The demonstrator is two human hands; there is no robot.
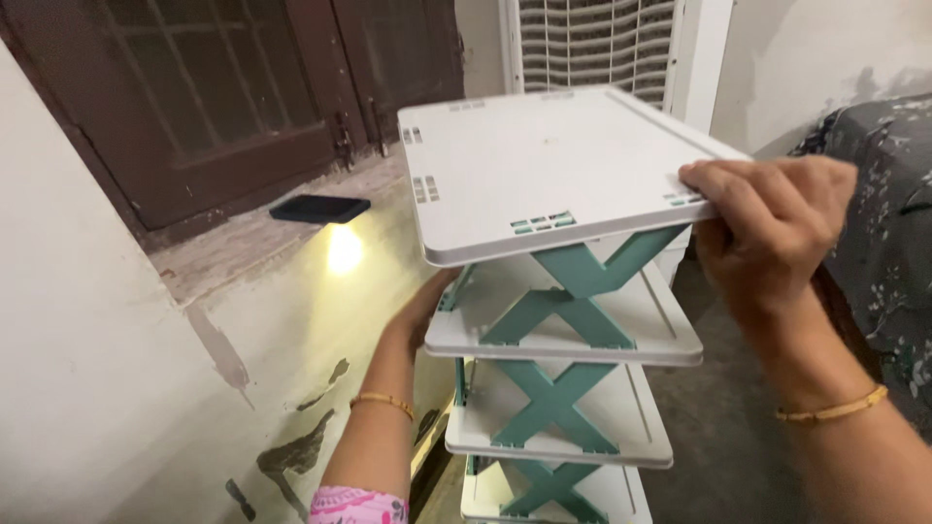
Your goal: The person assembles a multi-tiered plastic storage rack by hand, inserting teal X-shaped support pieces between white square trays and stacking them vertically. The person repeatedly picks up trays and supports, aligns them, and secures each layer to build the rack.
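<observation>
A plastic shelf rack with several white trays stands in front of me, its tiers joined by teal X-shaped braces (573,301). The top white tray (544,165) sits tilted, its far side higher. My right hand (767,228) grips this tray's right near corner, thumb on top. My left hand (419,312) reaches behind the rack's left side at the level of the second tray (655,325), fingers hidden behind it, so what they hold cannot be seen. Lower trays (641,432) stack beneath.
A dark phone (319,208) lies on the stone window ledge at left, its light shining on the wall below. Brown window shutters (223,87) are behind it. A white air cooler (602,44) stands behind the rack. A patterned grey cloth (888,223) hangs at right.
</observation>
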